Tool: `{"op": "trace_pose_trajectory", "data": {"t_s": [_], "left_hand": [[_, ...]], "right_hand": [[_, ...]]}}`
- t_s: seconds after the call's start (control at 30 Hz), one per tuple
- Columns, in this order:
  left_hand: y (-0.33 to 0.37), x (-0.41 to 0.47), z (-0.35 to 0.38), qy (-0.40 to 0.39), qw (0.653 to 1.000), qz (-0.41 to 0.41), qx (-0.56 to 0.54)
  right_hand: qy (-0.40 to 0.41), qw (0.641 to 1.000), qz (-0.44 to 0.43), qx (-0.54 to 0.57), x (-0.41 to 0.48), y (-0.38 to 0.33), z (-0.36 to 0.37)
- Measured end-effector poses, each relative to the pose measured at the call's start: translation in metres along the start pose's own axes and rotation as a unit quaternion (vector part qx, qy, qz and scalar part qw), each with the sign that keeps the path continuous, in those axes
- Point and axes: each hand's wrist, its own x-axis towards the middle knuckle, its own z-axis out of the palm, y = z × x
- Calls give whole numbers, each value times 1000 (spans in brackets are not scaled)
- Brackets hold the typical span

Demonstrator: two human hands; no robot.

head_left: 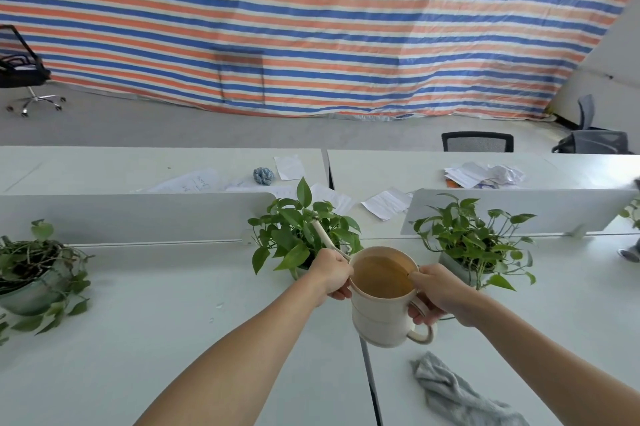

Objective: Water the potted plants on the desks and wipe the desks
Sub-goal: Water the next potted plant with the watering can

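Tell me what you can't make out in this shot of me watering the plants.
All in the head view:
Whether water leaves the spout of the watering can: too fine to see against the middle plant's leaves.
Middle plant's pot: mostly hidden by leaves and the left hand.
Writing on the papers: too small.
The plant at the right edge: cut off by the frame.
The grey cloth: end cut off by bottom edge.

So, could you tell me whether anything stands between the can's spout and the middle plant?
Nothing visible does. The can, held by the left hand and right hand, has its spout among the leaves of the middle plant.
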Motion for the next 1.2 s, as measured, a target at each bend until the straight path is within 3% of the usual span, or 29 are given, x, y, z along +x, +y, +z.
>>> {"op": "trace_pose_trajectory", "data": {"t_s": [0.67,1.2], "left_hand": [[18,3,-8,0,1000,12,-16],[-15,7,7,5,999,-6,-32]], "right_hand": [[20,1000,-13,0,5,-18,-11],[17,1000,-3,10,10,12,5]]}}
